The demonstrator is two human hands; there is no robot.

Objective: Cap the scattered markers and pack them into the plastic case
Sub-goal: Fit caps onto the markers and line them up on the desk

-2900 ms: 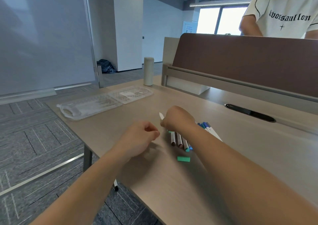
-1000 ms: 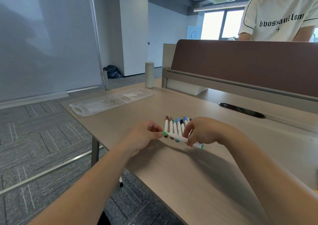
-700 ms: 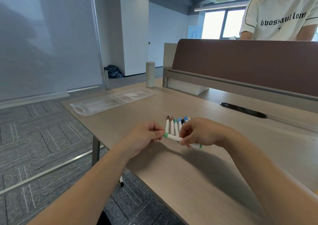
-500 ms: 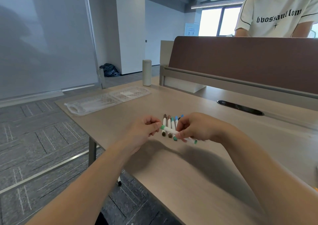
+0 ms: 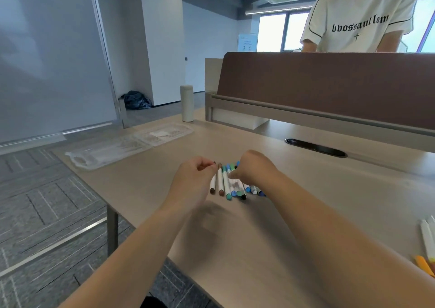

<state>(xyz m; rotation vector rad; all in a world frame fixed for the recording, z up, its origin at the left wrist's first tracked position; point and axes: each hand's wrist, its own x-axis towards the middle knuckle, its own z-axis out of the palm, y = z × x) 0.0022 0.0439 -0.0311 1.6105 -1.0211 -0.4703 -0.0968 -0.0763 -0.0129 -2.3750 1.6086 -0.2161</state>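
Observation:
A row of several capped markers [image 5: 223, 182], white-bodied with brown, green, blue and black ends, lies side by side at the middle of the desk. My right hand [image 5: 255, 169] hovers over the row's far end, thumb and fingers curled down onto the green-capped marker [image 5: 233, 169] that now lies among the others. My left hand [image 5: 194, 179] sits just left of the row with its fingers curled, nothing visible in it, fingertips beside the brown marker's tip. The clear plastic case [image 5: 106, 151] lies open and flat at the desk's far left.
A few more markers [image 5: 426, 241], white and orange, lie at the desk's right edge. A white bottle [image 5: 187, 102] stands at the back. A brown partition [image 5: 329, 83] with a person behind it closes off the far side. A black cable slot [image 5: 315, 147] is nearby.
The green marker, held across between both hands, has been turned and laid into the row. My left hand has let go of its end and drawn back left.

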